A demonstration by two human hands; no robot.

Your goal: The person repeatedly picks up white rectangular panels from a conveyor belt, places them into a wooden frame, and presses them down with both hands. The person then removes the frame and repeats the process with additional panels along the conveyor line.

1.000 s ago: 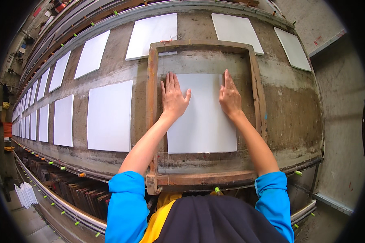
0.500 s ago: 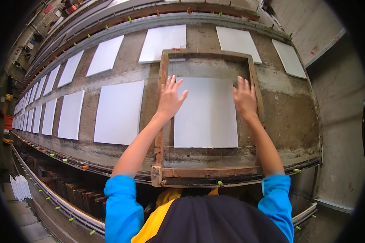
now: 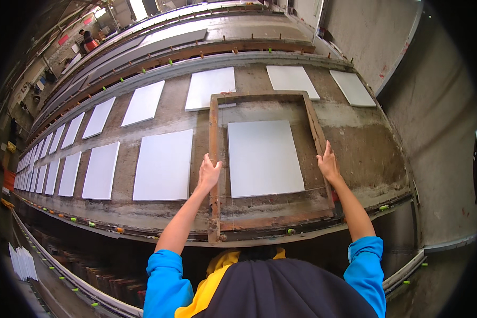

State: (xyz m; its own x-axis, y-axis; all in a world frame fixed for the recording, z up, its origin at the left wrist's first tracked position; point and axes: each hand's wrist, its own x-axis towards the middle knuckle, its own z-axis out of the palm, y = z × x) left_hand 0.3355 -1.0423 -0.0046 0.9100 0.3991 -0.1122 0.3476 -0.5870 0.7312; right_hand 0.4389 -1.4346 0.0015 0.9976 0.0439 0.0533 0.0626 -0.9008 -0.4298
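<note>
My left hand (image 3: 209, 174) rests on the left rail of the wooden frame (image 3: 213, 159), fingers laid loosely over the top of the wood with the thumb toward the inside; it looks like a light grip rather than a full clench, though at this angle I cannot tell whether the fingers curl under the rail. My right hand (image 3: 328, 164) sits on the right rail in much the same way, fingers spread and pointing away from me, palm against the outer edge.

The frame lies flat on the long bench (image 3: 365, 143), straight ahead of me, its long axis running away from my body and its near crossbar close to the bench's front edge. Both hands meet it at about the same place, roughly two thirds of the way down toward me, so neither is nearer; the frame sits squarely between them.

Inside the frame, touching neither rail, lies a white sheet (image 3: 263, 157), its long side parallel to the rails, with a bare strip of bench on all sides. The frame's far crossbar overlaps the near corner of another white sheet (image 3: 212, 87). To my left more white sheets run off in two rows along the bench, the nearest one (image 3: 164, 165) just beside the left rail.
</note>
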